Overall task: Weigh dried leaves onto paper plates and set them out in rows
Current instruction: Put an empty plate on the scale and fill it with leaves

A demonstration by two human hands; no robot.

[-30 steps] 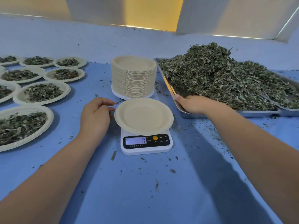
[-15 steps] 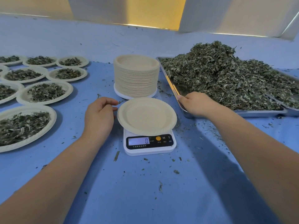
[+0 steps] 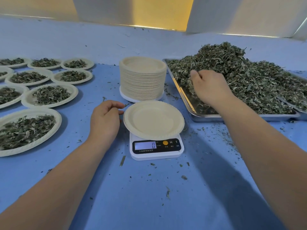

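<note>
An empty paper plate sits on a small white digital scale whose display reads 0. My left hand rests on the blue table just left of that plate, fingers loosely curled, fingertips near its rim, holding nothing. My right hand is inside the metal tray, fingers curled into the heap of dried leaves and gathering a clump. A tall stack of empty plates stands behind the scale.
Several filled plates lie in rows on the left of the blue table. A second tray edge shows at far right. Leaf crumbs are scattered around the scale. A pale wall runs along the back.
My right hand has moved from the tray's near corner up into the leaf heap and curled into the leaves. My left hand has stayed beside the plate.
</note>
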